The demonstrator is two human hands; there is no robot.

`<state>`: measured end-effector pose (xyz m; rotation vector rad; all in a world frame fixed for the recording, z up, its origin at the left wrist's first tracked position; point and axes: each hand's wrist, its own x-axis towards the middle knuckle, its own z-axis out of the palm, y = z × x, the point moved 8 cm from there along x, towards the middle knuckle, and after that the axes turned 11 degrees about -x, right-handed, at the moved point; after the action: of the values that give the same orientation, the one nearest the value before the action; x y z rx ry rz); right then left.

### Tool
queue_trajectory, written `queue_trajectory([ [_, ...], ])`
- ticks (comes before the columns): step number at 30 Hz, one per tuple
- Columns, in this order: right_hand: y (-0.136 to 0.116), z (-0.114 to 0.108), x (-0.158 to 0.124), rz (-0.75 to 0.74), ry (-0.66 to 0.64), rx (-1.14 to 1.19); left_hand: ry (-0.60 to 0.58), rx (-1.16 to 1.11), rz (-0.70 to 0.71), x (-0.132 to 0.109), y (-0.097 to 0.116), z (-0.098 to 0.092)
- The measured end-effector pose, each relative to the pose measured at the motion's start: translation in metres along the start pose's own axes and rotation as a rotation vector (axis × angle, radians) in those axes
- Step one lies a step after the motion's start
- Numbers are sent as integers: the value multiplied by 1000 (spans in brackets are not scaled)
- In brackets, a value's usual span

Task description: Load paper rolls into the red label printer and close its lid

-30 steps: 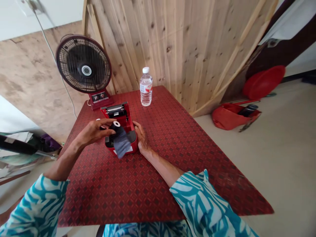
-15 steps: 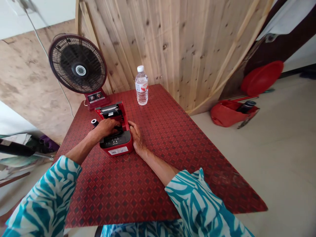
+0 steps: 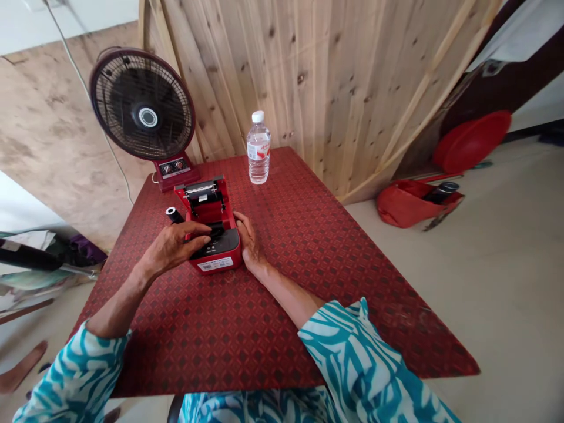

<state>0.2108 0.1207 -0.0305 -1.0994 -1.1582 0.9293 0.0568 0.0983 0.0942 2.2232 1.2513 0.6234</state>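
Note:
A small red and black label printer (image 3: pixel 215 264) stands on the table with its lid (image 3: pixel 202 194) raised and tilted back. My left hand (image 3: pixel 171 247) reaches over its front left part. The thumb and forefinger are apart above the black front panel, with nothing visible between them; the fingertips partly cover the printer's inside. Along the printer's right side lies my right hand (image 3: pixel 250 244), fingers stretched out and touching the wall. A black roll with a white-ringed end (image 3: pixel 173 214) is just left of the printer, partly hidden behind my left hand.
Behind the printer stands a dark red fan (image 3: pixel 147 117). A clear water bottle (image 3: pixel 258 153) is upright near the back of the red patterned table (image 3: pixel 299 329). Wooden boards (image 3: pixel 317 76) rise behind it. On the floor at right are a red bag (image 3: pixel 394 205) and a red basin (image 3: pixel 473 144).
My left hand has drawn back from inside the printer toward its front left, and its thumb and forefinger now show apart. My right hand stays at the printer's side. The view has shifted slightly.

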Motion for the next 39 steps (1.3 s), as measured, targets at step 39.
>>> queue_trajectory([
  [39, -39, -12, 25, -74, -47, -30, 405, 198, 529, -67, 32, 24],
])
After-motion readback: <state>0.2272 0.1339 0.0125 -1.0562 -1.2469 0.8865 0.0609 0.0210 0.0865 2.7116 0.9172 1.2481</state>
